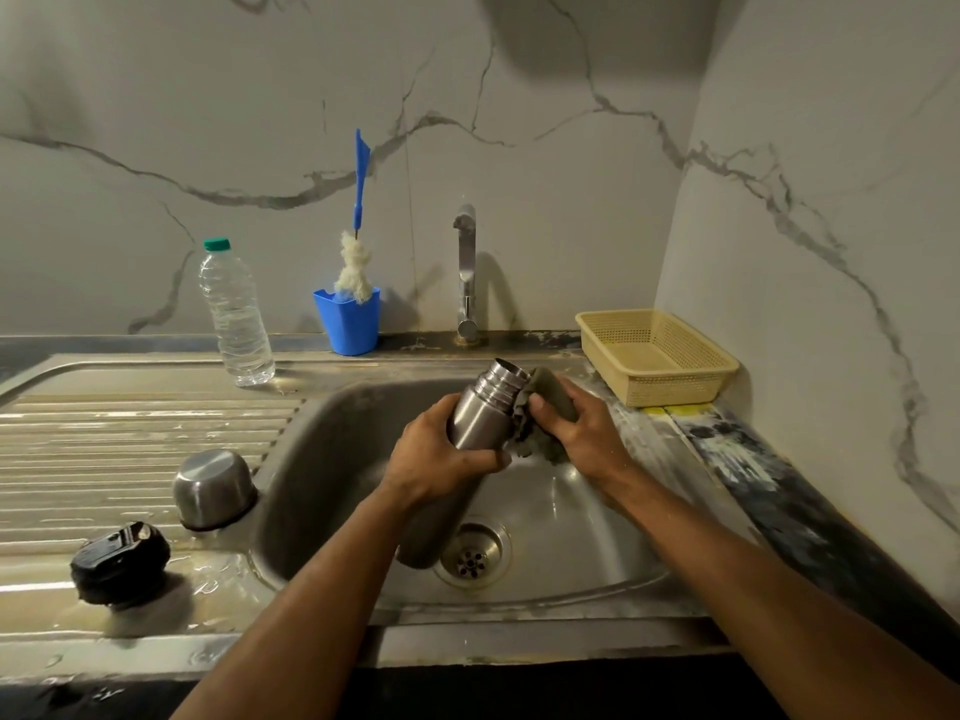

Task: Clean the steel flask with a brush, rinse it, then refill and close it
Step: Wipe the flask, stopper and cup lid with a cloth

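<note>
One steel flask, one scrub pad, one brush in one blue cup, one water bottle, one steel cup and one black lid are seen. The shiny, open flask is held tilted over the sink. The left hand fingers are wrapped around it. The pad is pinched against its neck by the right hand.

Brushed steel flask; matt cloth; perforated plastic basket.
</note>
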